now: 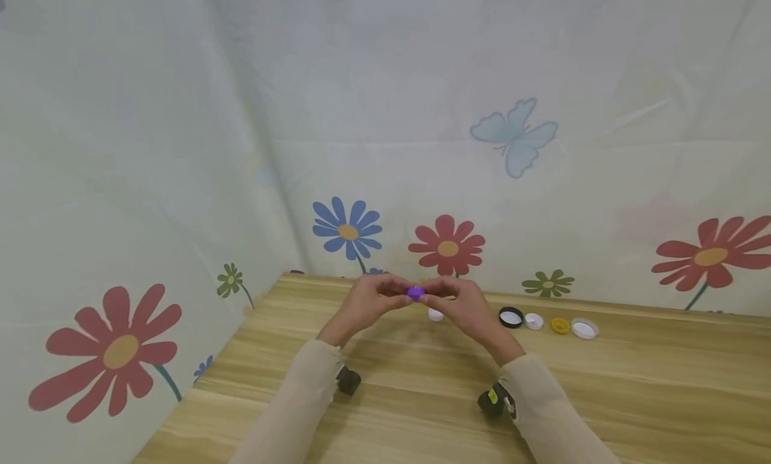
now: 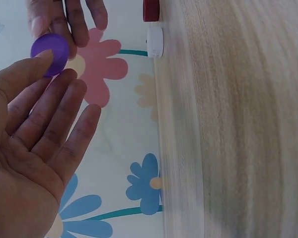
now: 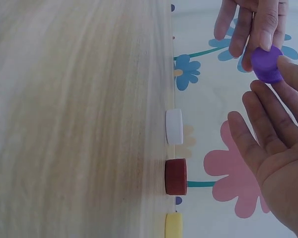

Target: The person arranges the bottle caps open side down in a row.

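My left hand (image 1: 372, 299) and right hand (image 1: 462, 303) both pinch ribbed purple cap (image 1: 415, 292), left of black-rimmed lid (image 1: 510, 317). Step: probably midair turning; next likely calls for steady lowering.

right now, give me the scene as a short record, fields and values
held: purple cap, off the table
left grip: pinches purple cap
right grip: pinches purple cap too
head view, right of right grip: black cap, small white cap, yellow cap, pale-rimmed cap
right wrist view, on table: white cap beside dark red cap
backdrop: flower-print sheet
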Motion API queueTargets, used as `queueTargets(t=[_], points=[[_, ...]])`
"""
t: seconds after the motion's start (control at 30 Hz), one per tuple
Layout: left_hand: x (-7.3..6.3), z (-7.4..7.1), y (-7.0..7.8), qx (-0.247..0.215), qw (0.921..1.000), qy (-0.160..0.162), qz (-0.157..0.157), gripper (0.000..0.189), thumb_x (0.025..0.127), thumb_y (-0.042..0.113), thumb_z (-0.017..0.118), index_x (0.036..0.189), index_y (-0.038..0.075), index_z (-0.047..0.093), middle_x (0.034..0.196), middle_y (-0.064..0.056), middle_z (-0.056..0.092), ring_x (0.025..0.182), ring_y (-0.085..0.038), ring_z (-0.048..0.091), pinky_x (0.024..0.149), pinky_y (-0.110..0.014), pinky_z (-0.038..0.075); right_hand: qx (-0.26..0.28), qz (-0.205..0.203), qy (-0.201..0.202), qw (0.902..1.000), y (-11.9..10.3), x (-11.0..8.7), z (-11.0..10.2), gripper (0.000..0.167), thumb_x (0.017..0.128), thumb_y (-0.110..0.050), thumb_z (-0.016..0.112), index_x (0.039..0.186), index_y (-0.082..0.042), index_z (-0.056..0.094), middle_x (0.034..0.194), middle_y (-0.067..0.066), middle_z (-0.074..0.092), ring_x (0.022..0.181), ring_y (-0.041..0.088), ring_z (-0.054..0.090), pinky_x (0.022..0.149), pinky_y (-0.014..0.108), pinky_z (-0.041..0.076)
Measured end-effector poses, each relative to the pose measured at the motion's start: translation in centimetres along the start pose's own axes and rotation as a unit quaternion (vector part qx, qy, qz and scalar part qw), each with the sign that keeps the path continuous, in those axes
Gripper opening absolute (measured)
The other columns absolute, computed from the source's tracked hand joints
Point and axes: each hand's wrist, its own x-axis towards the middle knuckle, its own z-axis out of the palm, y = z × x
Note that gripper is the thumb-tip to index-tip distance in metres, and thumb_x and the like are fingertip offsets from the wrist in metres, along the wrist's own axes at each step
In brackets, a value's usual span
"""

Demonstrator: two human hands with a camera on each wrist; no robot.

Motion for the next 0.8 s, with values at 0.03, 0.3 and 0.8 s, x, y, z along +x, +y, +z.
queueTargets(t=[0.03, 0.3, 0.8], points=[[-0.04, 0.01, -0.01, 0.0, 1.0, 0.0, -0.002, 0.02, 0.096, 0.015, 0.081, 0.116, 0.01, 0.08, 0.103, 0.002, 0.079, 0.097, -0.018, 0.072, 0.086, -0.036, 0.059, 0.0, -0.001, 0.0, 1.0, 0.0, -0.03, 0.02, 0.021, 0.1, -0.022, 0.078, 0.116, -0.008, 0.078, 0.111, 0.003, 0.077, 0.108, 0.027, 0.067, 0.09, 0.046, 0.056], [-0.05, 0.16, -0.2, 0.0, 1.0, 0.003, 0.009, 0.02, 0.097, 0.014, 0.081, 0.116, 0.009, 0.081, 0.102, 0.0, 0.079, 0.095, -0.017, 0.071, 0.084, -0.034, 0.059, -0.003, -0.01, 0.001, 0.9999, 0.06, -0.09, 0.21, 0.018, 0.1, -0.016, 0.077, 0.115, -0.006, 0.077, 0.108, 0.003, 0.078, 0.103, 0.025, 0.069, 0.089, 0.042, 0.057], [-0.08, 0.3, -0.24, -0.011, 0.9996, -0.015, 0.019, 0.033, 0.095, 0.009, 0.082, 0.127, 0.009, 0.076, 0.106, -0.003, 0.079, 0.096, -0.019, 0.073, 0.086, -0.034, 0.06, 0.021, -0.014, -0.006, 0.9997, 0.66, -0.09, 0.32, 0.03, 0.103, -0.013, 0.073, 0.13, -0.002, 0.07, 0.096, 0.009, 0.075, 0.094, 0.038, 0.073, 0.08, 0.035, 0.057]])
